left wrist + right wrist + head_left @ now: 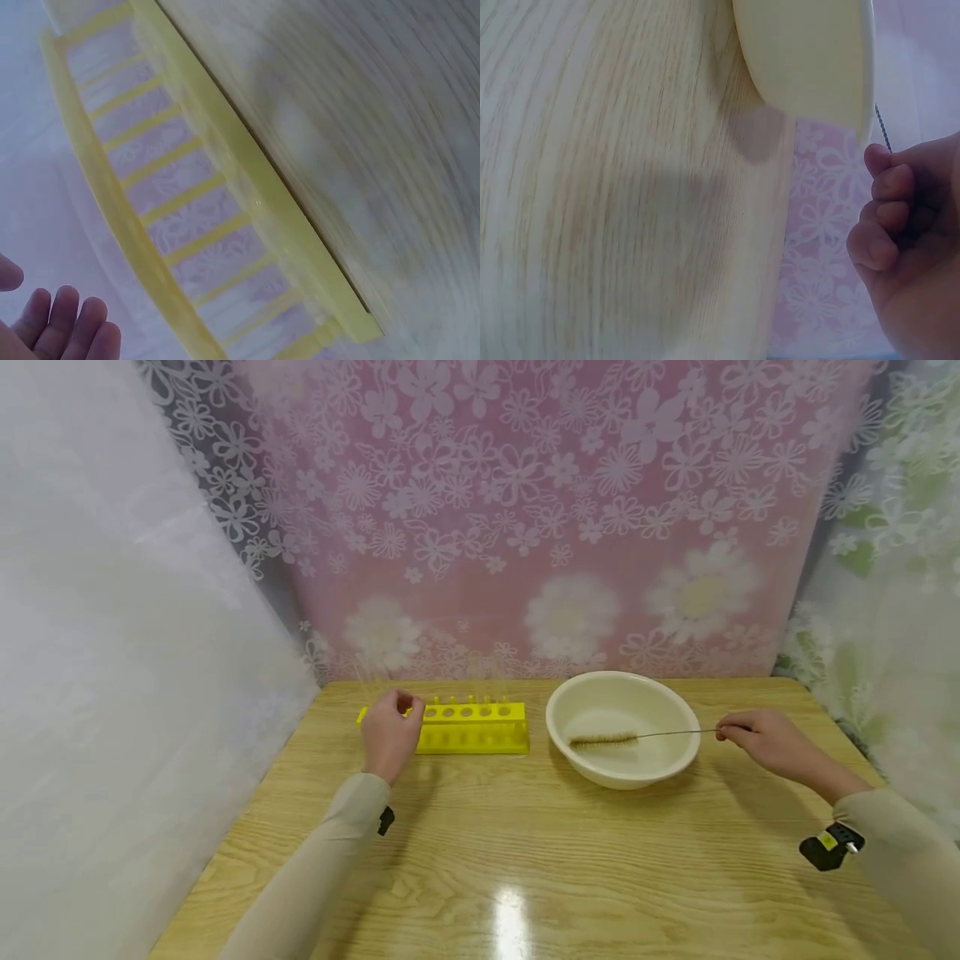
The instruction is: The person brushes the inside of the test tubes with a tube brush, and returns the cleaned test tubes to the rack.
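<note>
My right hand [768,743] grips the thin twisted-wire handle of a test tube brush [603,741]. Its tan bristles are inside a cream-white bowl [558,745], low over the bottom; whether they touch it I cannot tell. In the right wrist view, the fingers curl round the wire beside the bowl's rim. My left hand [392,735] is at the left end of a yellow test tube rack [472,747]. The left wrist view shows its thumb apart from the loosely bent fingers, with nothing visible between them. Faint clear test tubes [369,671] rise behind this hand.
Rack and bowl stand side by side on a wood-grain table [480,843]. More faint clear tubes stand toward the rack's right end. A pink floral curtain [480,527] hangs behind, with a white sheet [150,610] at left and a floral sheet [900,593] at right.
</note>
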A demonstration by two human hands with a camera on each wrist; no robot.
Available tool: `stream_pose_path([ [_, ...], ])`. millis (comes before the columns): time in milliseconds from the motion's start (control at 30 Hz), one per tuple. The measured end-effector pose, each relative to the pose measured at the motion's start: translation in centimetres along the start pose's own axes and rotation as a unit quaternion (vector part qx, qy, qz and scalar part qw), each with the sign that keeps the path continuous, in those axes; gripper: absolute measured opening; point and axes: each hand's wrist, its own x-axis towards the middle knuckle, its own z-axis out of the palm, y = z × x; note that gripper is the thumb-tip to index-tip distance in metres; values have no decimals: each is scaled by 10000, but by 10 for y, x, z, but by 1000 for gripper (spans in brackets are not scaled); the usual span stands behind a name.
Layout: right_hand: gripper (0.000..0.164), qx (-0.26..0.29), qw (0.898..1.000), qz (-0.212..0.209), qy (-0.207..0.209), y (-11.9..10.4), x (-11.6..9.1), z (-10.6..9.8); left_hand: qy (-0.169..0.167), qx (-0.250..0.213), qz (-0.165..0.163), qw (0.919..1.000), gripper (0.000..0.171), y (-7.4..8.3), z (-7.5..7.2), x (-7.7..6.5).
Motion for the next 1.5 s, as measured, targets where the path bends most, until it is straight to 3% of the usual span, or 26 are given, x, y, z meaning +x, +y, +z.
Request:
stream_pose_path([
  [300, 32, 134, 9997, 200, -24, 3, -5, -4, 419, 773, -92, 9961, 26, -14, -10, 7],
  [633, 33, 232, 9995, 216, 47, 5, -10, -9, 453, 1561, -61, 9867, 41, -22, -13, 11],
  [867, 30, 210, 9995, 233, 88, 5, -14, -8, 210, 2080, -41, 9779, 43, -22, -14, 9],
  [1133, 34, 259, 9991, 328, 68, 4, -17, -9, 51, 2228, -146, 9747, 48, -22, -11, 14],
  [1333, 34, 274, 9990, 330, 95, 3, -18, -11, -32, 2392, -425, 9700, 47, -20, -7, 17],
  [1500, 35, 265, 9989, 363, 123, 2, -20, -13, 47, 2266, -462, 9729, 41, -17, -8, 19],
])
